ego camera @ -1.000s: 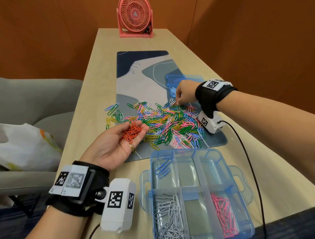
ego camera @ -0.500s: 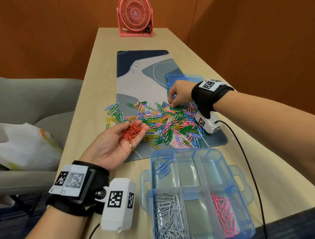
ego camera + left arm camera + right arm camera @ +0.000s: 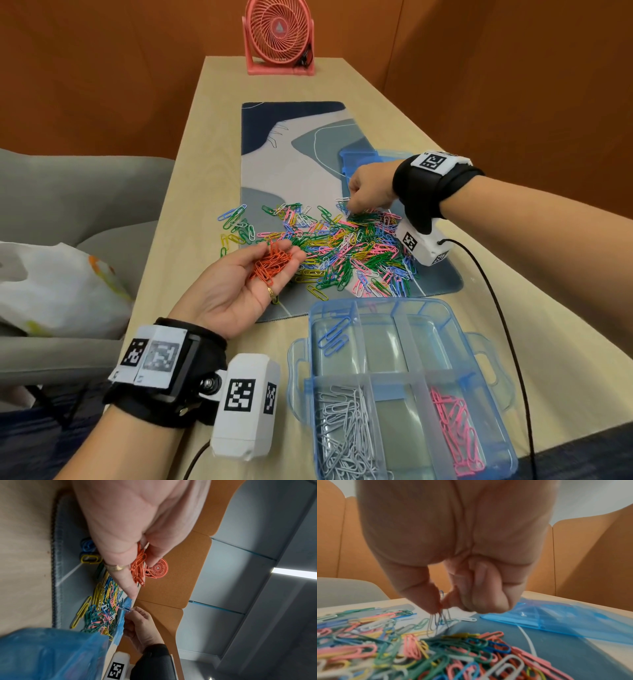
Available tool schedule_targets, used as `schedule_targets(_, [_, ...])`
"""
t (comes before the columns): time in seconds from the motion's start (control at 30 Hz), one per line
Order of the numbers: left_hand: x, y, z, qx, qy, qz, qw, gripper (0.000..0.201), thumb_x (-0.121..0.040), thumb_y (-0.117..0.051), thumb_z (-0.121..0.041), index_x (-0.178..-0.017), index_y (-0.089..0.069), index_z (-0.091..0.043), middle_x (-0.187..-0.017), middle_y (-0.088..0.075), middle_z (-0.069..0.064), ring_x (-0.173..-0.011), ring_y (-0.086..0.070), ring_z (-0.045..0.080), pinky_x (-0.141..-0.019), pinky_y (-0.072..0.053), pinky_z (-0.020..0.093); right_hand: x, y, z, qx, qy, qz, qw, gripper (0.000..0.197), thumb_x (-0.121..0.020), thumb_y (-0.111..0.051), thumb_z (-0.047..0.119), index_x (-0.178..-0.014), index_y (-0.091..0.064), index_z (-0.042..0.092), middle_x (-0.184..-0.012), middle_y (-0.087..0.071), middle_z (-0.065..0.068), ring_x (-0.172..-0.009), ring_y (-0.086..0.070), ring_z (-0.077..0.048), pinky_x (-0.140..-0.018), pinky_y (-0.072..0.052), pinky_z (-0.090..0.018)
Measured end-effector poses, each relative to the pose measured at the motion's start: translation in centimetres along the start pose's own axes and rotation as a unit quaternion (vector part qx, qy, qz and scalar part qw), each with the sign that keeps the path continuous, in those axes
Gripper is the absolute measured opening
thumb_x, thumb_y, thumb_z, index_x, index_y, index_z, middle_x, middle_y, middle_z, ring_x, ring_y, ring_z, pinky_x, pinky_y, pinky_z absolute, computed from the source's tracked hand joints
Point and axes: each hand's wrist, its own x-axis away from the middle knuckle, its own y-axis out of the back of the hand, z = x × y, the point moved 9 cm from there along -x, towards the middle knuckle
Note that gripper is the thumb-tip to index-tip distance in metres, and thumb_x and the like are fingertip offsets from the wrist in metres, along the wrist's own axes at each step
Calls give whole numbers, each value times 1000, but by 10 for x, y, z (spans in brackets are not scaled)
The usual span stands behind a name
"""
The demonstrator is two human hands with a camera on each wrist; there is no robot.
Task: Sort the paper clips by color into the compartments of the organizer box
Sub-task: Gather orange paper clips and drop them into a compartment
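My left hand (image 3: 239, 284) lies palm up, fingers loosely cupped under a bunch of orange clips (image 3: 270, 262). My right hand (image 3: 368, 188) pinches a few clips (image 3: 439, 620) over the far edge of the mixed pile (image 3: 329, 246); blur hides their colour. The organizer box (image 3: 493, 346) sits nearest me, its near edge cut off.

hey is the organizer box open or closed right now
Open. The head view looks straight down into the organizer box: blue clips, white clips and pink clips lie in uncovered compartments, no lid over them.
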Motion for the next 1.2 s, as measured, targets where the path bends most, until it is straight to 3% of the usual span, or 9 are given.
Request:
schedule_targets(0.13, [-1,1,0,1,1,-2,1000,31,-100,-37,-10,-96,-58,13,-88,-67,27,-75,-71,34,-69,-59,36,2,3,2,38,-1,-2,999,12,-83,-62,21,-87,-64,9,-75,-63,-8,-55,-52,-16,-56,-44,-25])
schedule_targets(0.23, [-1,1,0,3,2,1,1000,31,-100,-37,-10,-96,-58,13,-90,-66,27,-76,-71,34,-67,-59,35,3,4,3,42,5,1,999,5,-82,-61,13,-86,-62,11,-77,-63,-7,-56,-51,-15,-53,-42,-24])
schedule_targets(0.43, [-2,1,0,-2,2,3,1000,31,-100,-37,-9,-96,-58,13,-87,-67,26,-76,-71,34,-69,-59,35,1,-1,3,2,8,30,1000,13,-87,-56,13,-94,-67,11,-86,-65,-10,-64,-54,-19,-58,-46,-25])
schedule_targets(0.57, [-3,1,1,2,5,5,1000,31,-100,-37,-9,-93,-58,13,-81,-67,24,-75,-71,34,-75,-57,39,2,2,9,-114,9,40,993,11,-91,-56,15,-82,-58,10,-69,-53,-8,-54,-43,-18,-54,-41,-24])
schedule_targets(0.67, [-2,-2,2,15,8,6,1000,33,-99,-38,-8,-84,-60,13,-77,-66,22,-76,-69,36,-76,-55,42,15,6,41,-159,79,50,983,14,-92,-57,14,-78,-59,11,-62,-56,0,-50,-44,-13,-49,-41,-20])
schedule_targets(0.8, [-2,-3,3,38,14,17,999,56,-100,-38,-10,-56,-64,12,-76,-66,21,-89,-61,37,-74,-53,49,42,10,98,-81,197,57,975,6,-89,-61,15,-88,-67,15,-56,-60,10,-45,-50,-4,-52,-44,-15])
schedule_targets(0.97, [-2,-4,4,59,30,24,998,31,-100,-38,-13,-99,-55,13,-99,-62,25,-105,-58,40,-75,-51,55,60,7,140,-33,264,44,963,14,-86,-65,13,-96,-70,21,-65,-64,7,-44,-49,2,-49,-39,-7])
schedule_targets(1.1, [-3,-5,4,57,25,23,998,35,-101,-32,-14,-104,-53,13,-104,-61,26,-98,-59,40,-69,-54,51,68,7,157,-51,286,39,956,27,-84,-63,5,-105,-70,19,-90,-73,-3,-62,-62,-4,-61,-48,-11])
schedule_targets(1.2, [-3,-5,3,73,23,27,997,34,-102,-29,-12,-115,-49,11,-103,-60,25,-97,-57,41,-66,-55,51,73,12,163,-60,292,32,954,27,-83,-65,4,-107,-69,17,-94,-73,-1,-76,-68,-9,-73,-51,-18])
